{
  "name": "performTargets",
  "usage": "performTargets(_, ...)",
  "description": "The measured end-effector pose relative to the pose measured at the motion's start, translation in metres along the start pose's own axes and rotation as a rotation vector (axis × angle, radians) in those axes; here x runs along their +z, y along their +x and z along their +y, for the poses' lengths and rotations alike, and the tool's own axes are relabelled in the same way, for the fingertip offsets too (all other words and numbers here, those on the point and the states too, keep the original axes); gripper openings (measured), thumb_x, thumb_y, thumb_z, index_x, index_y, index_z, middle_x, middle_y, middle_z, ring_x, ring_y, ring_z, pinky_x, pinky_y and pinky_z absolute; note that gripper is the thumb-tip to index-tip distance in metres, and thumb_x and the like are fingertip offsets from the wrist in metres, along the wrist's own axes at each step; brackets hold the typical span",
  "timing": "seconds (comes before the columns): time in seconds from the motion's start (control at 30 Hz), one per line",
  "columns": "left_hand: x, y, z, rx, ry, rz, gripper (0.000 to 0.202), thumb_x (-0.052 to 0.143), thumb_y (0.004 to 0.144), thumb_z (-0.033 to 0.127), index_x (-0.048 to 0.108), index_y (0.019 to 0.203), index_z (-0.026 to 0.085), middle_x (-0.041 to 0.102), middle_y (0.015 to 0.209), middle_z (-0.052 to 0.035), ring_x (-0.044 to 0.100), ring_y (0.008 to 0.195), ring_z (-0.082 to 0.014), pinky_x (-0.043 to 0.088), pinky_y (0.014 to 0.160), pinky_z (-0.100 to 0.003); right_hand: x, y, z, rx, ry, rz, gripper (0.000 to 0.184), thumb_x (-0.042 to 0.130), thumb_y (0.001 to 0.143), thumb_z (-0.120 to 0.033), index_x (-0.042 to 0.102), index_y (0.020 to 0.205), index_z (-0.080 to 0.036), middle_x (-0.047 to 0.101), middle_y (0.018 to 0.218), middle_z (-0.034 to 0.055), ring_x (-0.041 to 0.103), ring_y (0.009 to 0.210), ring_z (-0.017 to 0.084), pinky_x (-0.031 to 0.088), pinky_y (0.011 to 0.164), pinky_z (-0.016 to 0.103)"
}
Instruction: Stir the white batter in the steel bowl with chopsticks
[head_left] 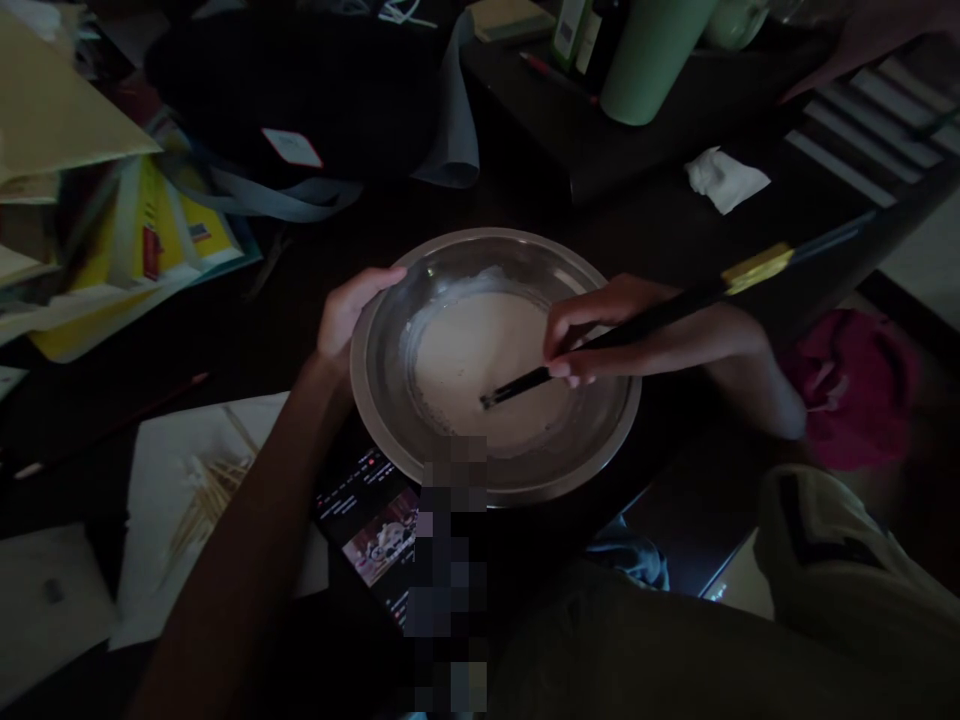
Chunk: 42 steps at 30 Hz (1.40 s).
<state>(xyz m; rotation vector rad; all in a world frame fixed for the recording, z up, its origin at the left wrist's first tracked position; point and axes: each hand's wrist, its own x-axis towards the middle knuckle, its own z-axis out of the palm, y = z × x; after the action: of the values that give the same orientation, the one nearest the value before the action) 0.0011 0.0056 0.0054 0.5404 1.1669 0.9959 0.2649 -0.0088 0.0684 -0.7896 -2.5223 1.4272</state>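
Note:
A wide metal bowl (495, 490) holds a smooth, pale, batter-like mixture (480, 340), smeared up the inner wall. My left hand (356, 312) is closed on the bowl's left side, thumb over the rim and the other fingers hidden behind it. Over the bowl's right half, my right hand (607, 330) pinches black chopsticks (660, 310) with a gold band, apparently pressed together. They slant down to the left, and their tips touch the mixture near the middle. The screen of a phone (379, 540) is lit just below the bowl, its right part covered by blurred blocks.
Cotton swabs (214, 490) lie on white paper (150, 530) at left, beneath my forearm. Books and papers (142, 230) pile up at far left, beside a black bag (300, 100). A green cup (652, 60) and crumpled tissue (726, 180) are behind; a pink cloth (855, 390) is at right.

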Motion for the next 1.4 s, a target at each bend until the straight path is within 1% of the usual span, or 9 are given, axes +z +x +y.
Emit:
performTargets(0.2, 0.000, -0.002, 0.000, 0.009, 0.001, -0.004, 0.025, 0.048, 0.090, 0.025, 0.068, 0.077, 0.015, 0.061, 0.052, 0.0011, 0.059, 0.049, -0.0120, 0.048, 0.048, -0.022, -0.005, -0.007, 0.000, 0.088, -0.224, 0.322, 0.016, 0.061, 0.092, -0.034, 0.062, 0.091, -0.018, 0.064, 0.077, 0.0002, 0.057, 0.071, 0.012, 0.040, 0.063, 0.026)
performTargets(0.4, 0.003, -0.005, 0.003, -0.066, -0.015, -0.002, 0.033, 0.042, 0.093, 0.025, 0.072, 0.086, 0.016, 0.066, 0.056, -0.0026, 0.066, 0.059, -0.0189, 0.052, 0.053, -0.028, -0.011, -0.009, -0.004, -0.001, -0.135, -0.010, 0.021, 0.059, 0.094, -0.036, 0.063, 0.086, -0.017, 0.064, 0.071, -0.0012, 0.059, 0.065, 0.010, 0.042, 0.061, 0.023)
performTargets(0.53, 0.002, -0.004, 0.002, -0.011, -0.006, 0.003, 0.029, 0.043, 0.093, 0.023, 0.070, 0.087, 0.014, 0.062, 0.053, -0.0002, 0.062, 0.053, -0.0150, 0.047, 0.049, -0.024, 0.001, -0.001, -0.001, 0.007, -0.282, 0.188, 0.023, 0.054, 0.097, -0.039, 0.063, 0.098, -0.018, 0.068, 0.088, 0.0026, 0.061, 0.077, 0.013, 0.044, 0.067, 0.027)
performTargets(0.63, -0.001, -0.002, 0.001, -0.017, 0.004, 0.016, 0.024, 0.047, 0.091, 0.025, 0.069, 0.089, 0.014, 0.057, 0.049, 0.0014, 0.062, 0.054, -0.0156, 0.044, 0.046, -0.023, -0.009, -0.010, -0.004, 0.090, -0.365, 0.322, 0.021, 0.053, 0.097, -0.037, 0.061, 0.091, -0.019, 0.064, 0.079, 0.0015, 0.058, 0.071, 0.013, 0.042, 0.063, 0.027)
performTargets(0.83, 0.000, -0.003, 0.001, -0.005, 0.013, -0.026, 0.025, 0.046, 0.090, 0.026, 0.069, 0.089, 0.016, 0.061, 0.053, 0.0011, 0.061, 0.053, -0.0145, 0.046, 0.050, -0.024, -0.010, -0.008, -0.003, -0.069, -0.154, -0.062, 0.025, 0.056, 0.096, -0.038, 0.063, 0.090, -0.015, 0.066, 0.077, 0.0012, 0.062, 0.070, 0.010, 0.045, 0.064, 0.023)
performTargets(0.93, 0.001, -0.003, 0.002, -0.011, 0.044, 0.035, 0.024, 0.048, 0.089, 0.026, 0.067, 0.079, 0.016, 0.062, 0.053, 0.0009, 0.060, 0.053, -0.0137, 0.049, 0.055, -0.025, 0.001, 0.000, 0.002, -0.095, -0.208, 0.066, 0.025, 0.056, 0.096, -0.039, 0.064, 0.098, -0.016, 0.068, 0.086, 0.0021, 0.062, 0.076, 0.012, 0.046, 0.068, 0.025)
performTargets(1.07, 0.000, -0.004, 0.000, -0.012, 0.016, 0.007, 0.023, 0.050, 0.088, 0.029, 0.068, 0.078, 0.016, 0.062, 0.053, 0.0005, 0.064, 0.057, -0.0162, 0.052, 0.059, -0.027, -0.010, -0.011, -0.004, 0.082, -0.335, 0.299, 0.019, 0.056, 0.095, -0.037, 0.062, 0.093, -0.020, 0.065, 0.081, 0.0025, 0.058, 0.071, 0.014, 0.043, 0.064, 0.029)
performTargets(1.27, -0.001, -0.001, 0.000, -0.023, 0.001, -0.033, 0.026, 0.047, 0.089, 0.027, 0.070, 0.090, 0.015, 0.063, 0.053, 0.0004, 0.066, 0.060, -0.0175, 0.050, 0.054, -0.026, -0.012, -0.010, -0.006, -0.059, -0.146, -0.140, 0.024, 0.056, 0.095, -0.038, 0.063, 0.089, -0.016, 0.066, 0.077, 0.0016, 0.059, 0.069, 0.010, 0.042, 0.064, 0.023)
performTargets(1.4, -0.001, 0.000, 0.000, 0.009, 0.038, 0.031, 0.023, 0.049, 0.088, 0.026, 0.067, 0.081, 0.014, 0.064, 0.056, -0.0015, 0.066, 0.061, -0.0174, 0.052, 0.059, -0.027, 0.001, 0.000, -0.002, -0.029, -0.191, 0.080, 0.023, 0.055, 0.096, -0.038, 0.061, 0.098, -0.016, 0.067, 0.088, 0.0031, 0.059, 0.076, 0.011, 0.042, 0.066, 0.025)
